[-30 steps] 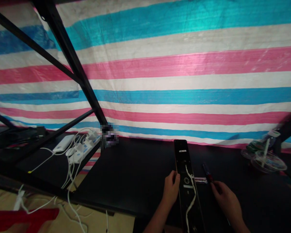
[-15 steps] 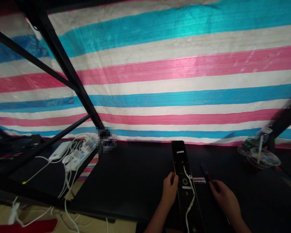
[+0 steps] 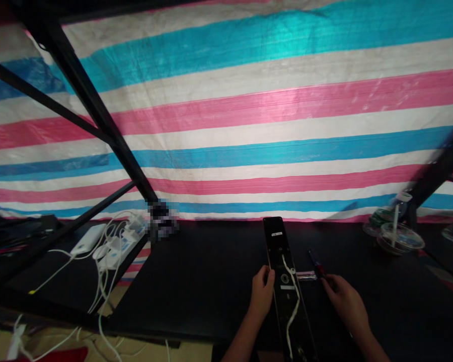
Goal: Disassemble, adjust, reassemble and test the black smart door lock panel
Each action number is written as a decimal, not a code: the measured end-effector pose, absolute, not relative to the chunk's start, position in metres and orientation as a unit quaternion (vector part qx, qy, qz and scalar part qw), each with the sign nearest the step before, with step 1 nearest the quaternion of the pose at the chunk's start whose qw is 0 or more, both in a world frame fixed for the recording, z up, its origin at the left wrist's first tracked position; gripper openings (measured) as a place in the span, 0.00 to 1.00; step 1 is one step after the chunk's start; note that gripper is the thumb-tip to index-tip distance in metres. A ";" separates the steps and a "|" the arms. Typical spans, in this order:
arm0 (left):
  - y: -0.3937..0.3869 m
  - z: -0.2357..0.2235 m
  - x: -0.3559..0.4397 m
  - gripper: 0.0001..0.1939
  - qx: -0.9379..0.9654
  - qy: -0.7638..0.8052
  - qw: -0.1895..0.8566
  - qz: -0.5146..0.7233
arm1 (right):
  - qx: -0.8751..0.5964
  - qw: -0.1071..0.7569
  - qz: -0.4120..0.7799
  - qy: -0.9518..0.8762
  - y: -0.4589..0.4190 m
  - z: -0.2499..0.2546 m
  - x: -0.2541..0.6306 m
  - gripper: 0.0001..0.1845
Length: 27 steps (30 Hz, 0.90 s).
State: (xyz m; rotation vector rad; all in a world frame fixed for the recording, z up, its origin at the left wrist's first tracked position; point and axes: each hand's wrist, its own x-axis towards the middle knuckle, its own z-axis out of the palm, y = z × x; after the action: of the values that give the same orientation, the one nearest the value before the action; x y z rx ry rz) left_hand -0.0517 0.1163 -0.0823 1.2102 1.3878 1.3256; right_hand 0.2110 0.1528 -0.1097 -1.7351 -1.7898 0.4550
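Note:
A long black panel with a white cable running along it lies lengthwise on the black table. My left hand grips the panel's left edge, fingers curled on it. My right hand rests on the table right of the panel, fingers curled beside a screwdriver with a dark blue and red handle; whether it holds the tool I cannot make out. A small clear packet lies between panel and screwdriver.
A striped pink, blue and white tarp hangs behind the table. Black frame bars cross at left. White chargers and cables sit on a lower shelf at left. Clear plastic lidded cups stand at the far right.
The view has drifted slightly, so everything sits a little higher and to the left. Both hands stay at the panel and by the screwdriver.

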 end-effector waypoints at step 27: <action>0.118 -0.088 -0.051 0.21 0.478 0.548 0.431 0.534 | -0.643 0.309 0.188 -0.675 0.151 -0.120 0.218 0.24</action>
State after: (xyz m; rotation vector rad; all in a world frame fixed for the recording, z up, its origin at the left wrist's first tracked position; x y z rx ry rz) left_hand -0.0509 0.1184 -0.0876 1.1920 1.3674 1.3304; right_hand 0.2178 0.1508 -0.1198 -1.7003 -1.7845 0.4959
